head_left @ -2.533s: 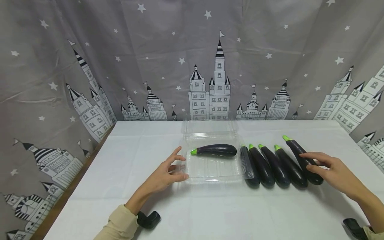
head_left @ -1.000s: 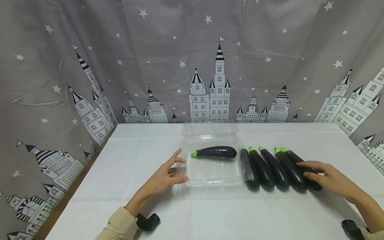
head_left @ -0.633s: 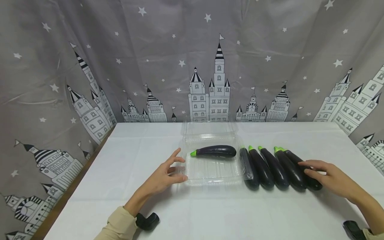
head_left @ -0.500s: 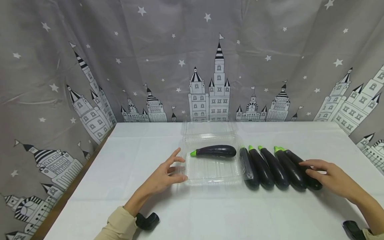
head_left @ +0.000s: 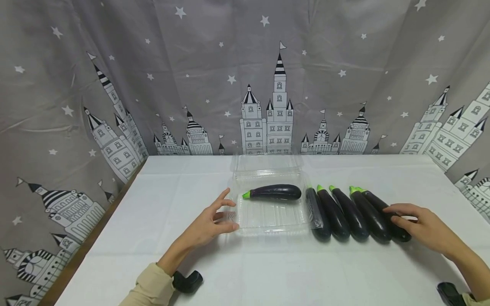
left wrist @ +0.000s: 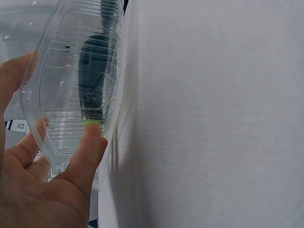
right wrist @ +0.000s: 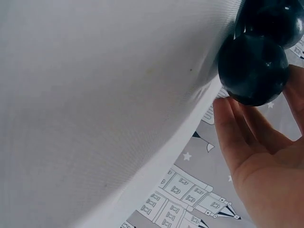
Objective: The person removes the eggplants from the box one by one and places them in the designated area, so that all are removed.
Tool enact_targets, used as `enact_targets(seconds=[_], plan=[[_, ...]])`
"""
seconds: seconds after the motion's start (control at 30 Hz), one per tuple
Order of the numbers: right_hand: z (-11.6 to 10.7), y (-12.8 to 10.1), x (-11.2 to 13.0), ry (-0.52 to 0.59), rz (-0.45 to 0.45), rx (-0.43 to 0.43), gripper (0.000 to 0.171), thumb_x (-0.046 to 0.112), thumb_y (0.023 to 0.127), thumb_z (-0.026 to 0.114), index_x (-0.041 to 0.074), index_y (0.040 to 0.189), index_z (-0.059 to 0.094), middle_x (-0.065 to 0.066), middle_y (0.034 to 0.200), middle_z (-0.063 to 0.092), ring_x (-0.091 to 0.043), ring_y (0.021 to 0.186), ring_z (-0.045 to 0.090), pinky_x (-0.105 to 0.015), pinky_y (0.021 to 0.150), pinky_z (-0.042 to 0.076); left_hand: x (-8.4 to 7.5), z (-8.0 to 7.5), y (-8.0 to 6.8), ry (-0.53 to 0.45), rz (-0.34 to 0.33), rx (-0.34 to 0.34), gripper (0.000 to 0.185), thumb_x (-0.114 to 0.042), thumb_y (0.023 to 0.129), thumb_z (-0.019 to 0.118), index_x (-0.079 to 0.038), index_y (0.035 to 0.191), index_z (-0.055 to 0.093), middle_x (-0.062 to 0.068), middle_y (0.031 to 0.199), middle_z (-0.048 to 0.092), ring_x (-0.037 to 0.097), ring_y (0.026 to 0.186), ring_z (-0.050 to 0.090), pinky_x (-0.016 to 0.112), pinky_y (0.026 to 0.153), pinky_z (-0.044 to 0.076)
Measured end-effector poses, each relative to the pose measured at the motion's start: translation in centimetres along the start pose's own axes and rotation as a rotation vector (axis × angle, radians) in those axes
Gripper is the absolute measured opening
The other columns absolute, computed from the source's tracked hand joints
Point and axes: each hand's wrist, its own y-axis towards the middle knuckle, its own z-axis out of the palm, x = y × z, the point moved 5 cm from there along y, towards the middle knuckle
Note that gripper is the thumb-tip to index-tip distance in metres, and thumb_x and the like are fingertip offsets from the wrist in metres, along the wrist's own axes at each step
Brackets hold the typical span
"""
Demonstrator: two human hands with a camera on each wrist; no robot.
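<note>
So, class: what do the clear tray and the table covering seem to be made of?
Clear tray: thin, glossy, ribbed transparent plastic; the eggplant and the left hand's fingers show through it. Table covering: probably matte white woven cloth, with fine weave and fold creases.

Staged tabletop recording setup, my table (head_left: 268, 272) draped in white cloth, grey castle-and-star curtain (head_left: 245, 76) hung as backdrop on all sides, eggplants (head_left: 356, 212) lined up beside a clear clamshell box (head_left: 268, 221)
</note>
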Motion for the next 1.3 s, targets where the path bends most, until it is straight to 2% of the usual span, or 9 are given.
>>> enact_targets(seconds=[0.23, 0.3, 0.47, 0.5, 0.7, 0.73, 0.8, 1.07, 1.3], plan=[[-0.4, -0.4, 0.1, 0.035, -0.03, -0.108, 0.018, 0.002, 0.084, 0.064, 0.002, 0.102, 0.066, 0.017, 0.106, 0.052, 0.018, 0.097, 0.039, -0.004, 0.072, 0.041, -0.1, 0.1, -0.1, 0.004, -0.001, -0.008, 0.053, -0.026, 0.077, 0.074, -0.009, 0.12, 0.049, -0.011, 0.151, 0.009, 0.04, 0.12, 0.039, 0.038, 0.088, 0.045], [-0.5, -0.4, 0.3, 0.024, -0.031, -0.12, 0.018, 0.002, 0.084, 0.064, 0.003, 0.101, 0.066, 0.013, 0.107, 0.054, 0.019, 0.098, 0.038, -0.004, 0.072, 0.04, -0.1, 0.1, -0.1, 0.004, -0.004, -0.009, 0.053, -0.026, 0.077, 0.074, -0.009, 0.12, 0.049, -0.011, 0.151, 0.009, 0.04, 0.12, 0.04, 0.038, 0.088, 0.045], [-0.6, -0.2, 1.3, -0.026, -0.028, -0.119, 0.018, 0.009, 0.085, 0.064, 0.006, 0.102, 0.066, -0.018, 0.115, 0.055, 0.019, 0.101, 0.034, -0.002, 0.074, 0.036, -0.1, 0.1, -0.1, 0.008, -0.005, -0.01, 0.053, -0.025, 0.077, 0.074, -0.008, 0.12, 0.049, -0.01, 0.151, 0.009, 0.04, 0.119, 0.041, 0.038, 0.087, 0.046], [-0.6, -0.1, 1.7, -0.032, -0.026, -0.114, 0.018, 0.01, 0.086, 0.064, 0.006, 0.103, 0.066, -0.022, 0.117, 0.053, 0.013, 0.104, 0.037, -0.005, 0.076, 0.039, -0.2, 0.1, -0.1, 0.012, -0.006, -0.011, 0.052, -0.026, 0.077, 0.074, -0.008, 0.12, 0.049, -0.01, 0.151, 0.009, 0.04, 0.119, 0.041, 0.039, 0.087, 0.045], [-0.5, 0.3, 3.7, -0.02, -0.036, -0.105, 0.019, 0.015, 0.086, 0.065, 0.009, 0.104, 0.066, -0.017, 0.12, 0.053, 0.01, 0.104, 0.04, -0.004, 0.077, 0.036, -0.2, 0.0, -0.1, 0.03, -0.002, -0.016, 0.052, -0.027, 0.078, 0.074, -0.009, 0.12, 0.049, -0.009, 0.151, 0.009, 0.04, 0.12, 0.04, 0.041, 0.09, 0.043], [-0.3, 0.3, 4.0, -0.019, -0.038, -0.105, 0.019, 0.015, 0.085, 0.065, 0.011, 0.103, 0.066, -0.015, 0.12, 0.053, 0.014, 0.101, 0.038, -0.001, 0.076, 0.032, -0.2, 0.0, -0.1, 0.028, -0.002, -0.015, 0.052, -0.027, 0.078, 0.074, -0.009, 0.12, 0.049, -0.009, 0.151, 0.009, 0.04, 0.12, 0.039, 0.041, 0.09, 0.044], [-0.2, 0.4, 4.8, -0.017, -0.046, -0.099, 0.018, 0.016, 0.086, 0.065, 0.013, 0.104, 0.066, -0.013, 0.121, 0.053, 0.012, 0.103, 0.04, -0.003, 0.078, 0.03, -0.2, 0.1, -0.1, 0.022, -0.003, -0.012, 0.053, -0.027, 0.078, 0.074, -0.009, 0.12, 0.049, -0.011, 0.151, 0.009, 0.041, 0.12, 0.038, 0.04, 0.09, 0.044], [0.8, 1.3, 8.2, 0.025, -0.14, -0.086, 0.019, 0.012, 0.086, 0.064, 0.014, 0.105, 0.066, -0.005, 0.12, 0.054, 0.007, 0.102, 0.046, -0.008, 0.081, 0.037, 0.0, 0.1, -0.2, 0.007, -0.006, -0.008, 0.054, -0.026, 0.077, 0.074, -0.008, 0.121, 0.048, -0.01, 0.151, 0.009, 0.04, 0.12, 0.039, 0.039, 0.089, 0.044], [2.1, 2.1, 10.0, 0.053, -0.166, -0.061, 0.02, 0.014, 0.085, 0.066, 0.017, 0.105, 0.066, -0.003, 0.123, 0.053, -0.004, 0.11, 0.047, -0.006, 0.085, 0.033, -0.2, 0.0, -0.2, 0.008, 0.001, -0.003, 0.056, -0.026, 0.077, 0.075, -0.009, 0.123, 0.048, -0.008, 0.151, 0.009, 0.039, 0.119, 0.041, 0.037, 0.088, 0.045]])
